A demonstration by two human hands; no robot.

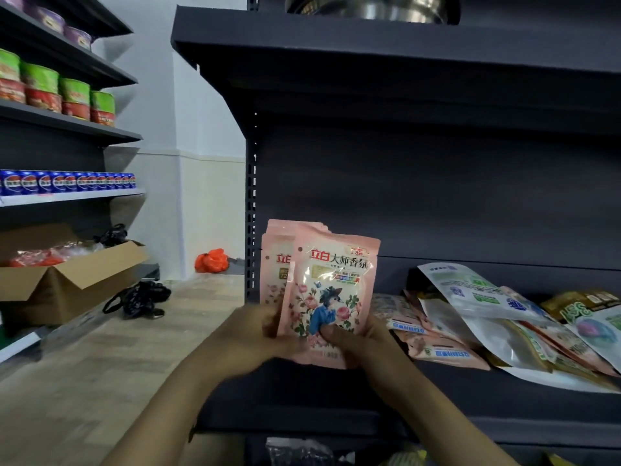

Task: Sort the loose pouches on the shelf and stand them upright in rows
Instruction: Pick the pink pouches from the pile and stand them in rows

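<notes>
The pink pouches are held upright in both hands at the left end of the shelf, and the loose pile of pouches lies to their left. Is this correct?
Not quite. The head view shows the loose pile lying to the right of the pink pouches, not left. The rest holds: left hand and right hand hold them upright.

My left hand (265, 331) and right hand (349, 338) meet at chest height, forearms angled inward, fingers curled in a grip; the left looks motion-blurred.

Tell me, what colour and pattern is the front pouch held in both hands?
Pink front pouch, printed with roses and a blue-dressed figure; the head view shows it best.
</notes>
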